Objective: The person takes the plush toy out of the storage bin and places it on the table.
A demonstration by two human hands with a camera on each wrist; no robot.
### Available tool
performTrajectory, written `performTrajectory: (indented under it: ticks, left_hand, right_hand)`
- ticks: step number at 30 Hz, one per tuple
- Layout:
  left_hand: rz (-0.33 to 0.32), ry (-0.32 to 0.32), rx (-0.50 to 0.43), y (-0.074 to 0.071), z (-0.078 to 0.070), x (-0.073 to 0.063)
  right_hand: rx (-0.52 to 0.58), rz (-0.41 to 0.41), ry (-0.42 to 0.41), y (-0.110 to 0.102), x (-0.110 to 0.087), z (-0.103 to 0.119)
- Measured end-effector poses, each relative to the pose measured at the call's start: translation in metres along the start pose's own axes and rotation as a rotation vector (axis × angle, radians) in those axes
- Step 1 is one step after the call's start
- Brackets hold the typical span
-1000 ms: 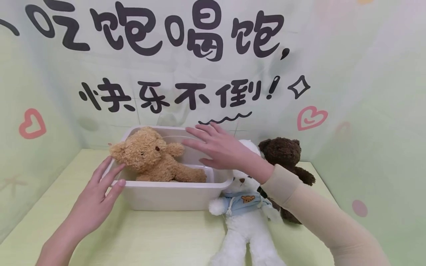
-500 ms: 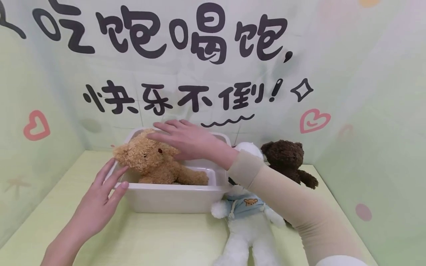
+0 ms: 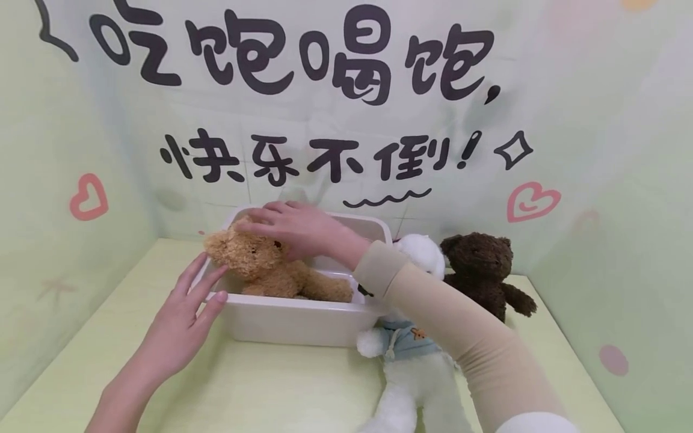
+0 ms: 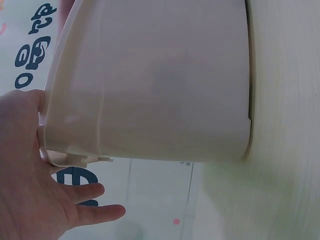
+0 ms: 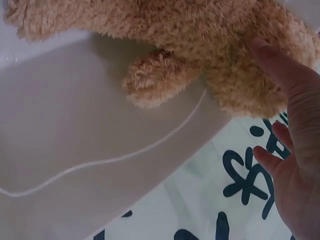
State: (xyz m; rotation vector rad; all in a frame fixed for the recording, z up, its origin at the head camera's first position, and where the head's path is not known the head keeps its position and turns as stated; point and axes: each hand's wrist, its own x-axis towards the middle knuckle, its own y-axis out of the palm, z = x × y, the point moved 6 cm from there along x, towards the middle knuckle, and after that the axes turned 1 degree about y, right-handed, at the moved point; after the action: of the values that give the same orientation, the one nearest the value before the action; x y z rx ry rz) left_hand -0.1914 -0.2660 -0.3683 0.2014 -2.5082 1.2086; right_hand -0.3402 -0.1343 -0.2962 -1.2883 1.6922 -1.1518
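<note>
A tan teddy bear [image 3: 254,258] lies on its back in a white plastic bin [image 3: 303,325], its head at the left end. Over the bear's head, my right hand [image 3: 295,231] rests with its fingers fairly straight. In the right wrist view its thumb [image 5: 280,62] touches the curly fur, and the other fingertips extend past the head. My left hand [image 3: 178,322] touches the bin's front left corner, thumb on the front rim and fingers spread along the left side. The left wrist view shows two fingers [image 4: 102,214] sticking out straight beside the rim.
A white plush toy [image 3: 411,367] in a blue hoodie lies right of the bin, partly behind my right sleeve [image 3: 460,337]. A dark brown teddy bear [image 3: 479,264] sits behind it. Printed fabric [image 3: 325,114] walls the pale yellow table [image 3: 298,391].
My right hand has moved left from above the bin's middle onto the tan bear's head. My left hand stays at the bin's corner. The head view has shifted slightly.
</note>
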Motion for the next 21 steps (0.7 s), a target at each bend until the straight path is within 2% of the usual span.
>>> performTrajectory:
  ticks: [6, 11, 16, 21]
  left_hand:
    - [-0.002, 0.001, 0.005, 0.000, 0.000, 0.000]
    - [-0.012, 0.004, -0.001, 0.001, 0.000, 0.000]
    - [-0.019, 0.004, -0.008, 0.002, -0.001, 0.001]
    - [-0.025, 0.005, -0.007, 0.002, -0.001, 0.001]
  right_hand:
    - [-0.029, -0.025, -0.034, 0.011, 0.008, 0.012]
    - [-0.063, -0.019, -0.015, 0.020, 0.013, 0.016]
    - [-0.098, 0.025, 0.009, 0.029, 0.016, 0.015]
    - [-0.090, 0.025, 0.022, 0.032, 0.019, 0.013]
